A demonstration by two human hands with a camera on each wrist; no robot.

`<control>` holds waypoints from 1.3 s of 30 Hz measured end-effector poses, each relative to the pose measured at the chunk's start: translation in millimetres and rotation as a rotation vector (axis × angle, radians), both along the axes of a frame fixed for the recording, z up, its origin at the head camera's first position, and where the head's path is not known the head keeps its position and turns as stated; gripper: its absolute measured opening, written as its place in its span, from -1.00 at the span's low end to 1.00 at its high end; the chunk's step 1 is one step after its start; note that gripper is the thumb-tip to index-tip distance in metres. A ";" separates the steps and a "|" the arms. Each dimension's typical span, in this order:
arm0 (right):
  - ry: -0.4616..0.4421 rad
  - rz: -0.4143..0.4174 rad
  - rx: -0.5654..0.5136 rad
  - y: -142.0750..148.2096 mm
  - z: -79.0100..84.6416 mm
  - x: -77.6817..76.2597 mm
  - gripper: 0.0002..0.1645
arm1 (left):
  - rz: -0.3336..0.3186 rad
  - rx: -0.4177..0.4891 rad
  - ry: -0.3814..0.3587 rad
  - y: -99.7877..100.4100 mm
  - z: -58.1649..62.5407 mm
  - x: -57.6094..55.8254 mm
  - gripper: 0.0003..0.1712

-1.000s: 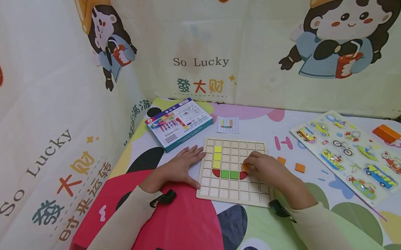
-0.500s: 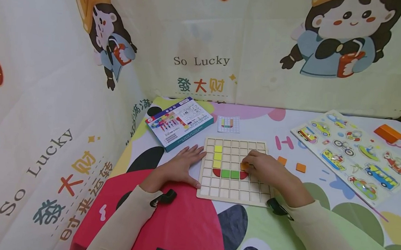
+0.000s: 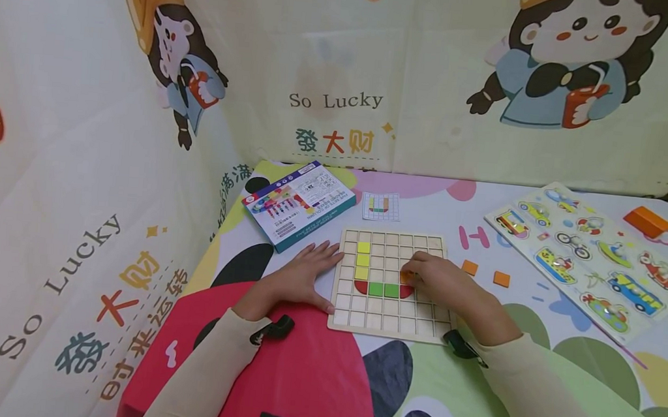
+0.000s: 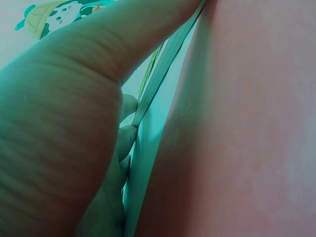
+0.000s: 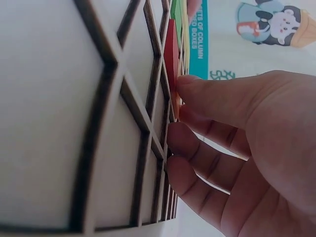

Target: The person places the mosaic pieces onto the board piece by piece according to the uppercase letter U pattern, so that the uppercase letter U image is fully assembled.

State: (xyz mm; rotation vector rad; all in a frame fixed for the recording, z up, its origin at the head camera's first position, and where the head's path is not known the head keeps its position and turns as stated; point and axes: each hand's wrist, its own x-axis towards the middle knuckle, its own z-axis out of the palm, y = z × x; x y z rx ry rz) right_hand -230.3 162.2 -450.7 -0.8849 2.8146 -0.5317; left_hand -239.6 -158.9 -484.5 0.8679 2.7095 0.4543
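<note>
A wooden grid board (image 3: 386,321) lies on the table. Standing in its cells are a column of yellow tiles (image 3: 362,260), two green tiles (image 3: 383,289) and a rounded red tile (image 3: 406,292) at each end of the green pair. My right hand (image 3: 440,281) pinches an orange square tile (image 3: 404,277) at the cell just above the right-hand red tile; its fingers cover most of it. In the right wrist view, the thumb (image 5: 197,91) and fingertips sit low at the grid beside the red tile (image 5: 171,52). My left hand (image 3: 300,278) rests with spread fingers against the board's left edge.
Two loose orange tiles (image 3: 502,279) lie right of the board. Behind it are a small pattern card (image 3: 380,207) and a flat box (image 3: 301,206). A vehicle picture board (image 3: 589,261) and an orange block (image 3: 647,222) are at the right.
My right hand has edged very slightly left with the orange tile, staying over the same cell. The left hand has not moved.
</note>
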 end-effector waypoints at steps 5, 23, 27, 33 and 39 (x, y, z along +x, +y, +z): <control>-0.012 0.003 -0.011 -0.8 0.8 0.3 -0.72 | -0.003 -0.005 -0.002 0.4 0.6 -0.3 0.38; 0.043 0.019 -0.024 15.7 -0.7 -3.1 -0.71 | -0.016 0.016 0.000 -0.5 0.1 -0.9 0.40; 0.042 0.013 -0.019 30.9 1.4 -4.0 -0.69 | -0.024 0.021 0.012 -0.5 -0.5 -0.7 0.39; 0.054 -0.031 -0.008 53.1 1.0 -6.7 -0.70 | -0.019 0.014 0.008 -0.5 -1.9 -1.5 0.39; 0.051 -0.098 0.027 74.3 -0.1 -8.4 -0.71 | -0.018 0.015 0.008 -0.5 -2.7 -1.7 0.39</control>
